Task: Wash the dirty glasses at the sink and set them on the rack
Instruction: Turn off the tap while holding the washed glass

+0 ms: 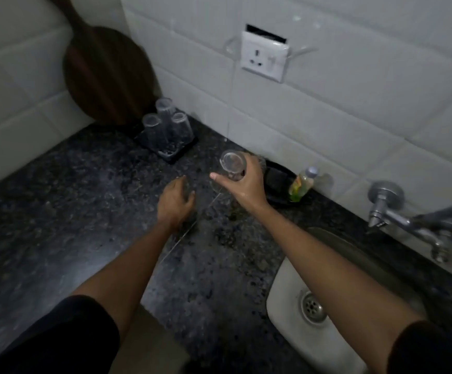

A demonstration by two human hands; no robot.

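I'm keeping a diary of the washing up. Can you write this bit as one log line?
right hand: grips glass above counter | left hand: open, holds nothing | rack: three glasses upside down

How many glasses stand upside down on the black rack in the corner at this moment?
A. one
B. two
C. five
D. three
D: three clear glasses stand mouth down on the rack, while the right hand holds one more glass over the counter.
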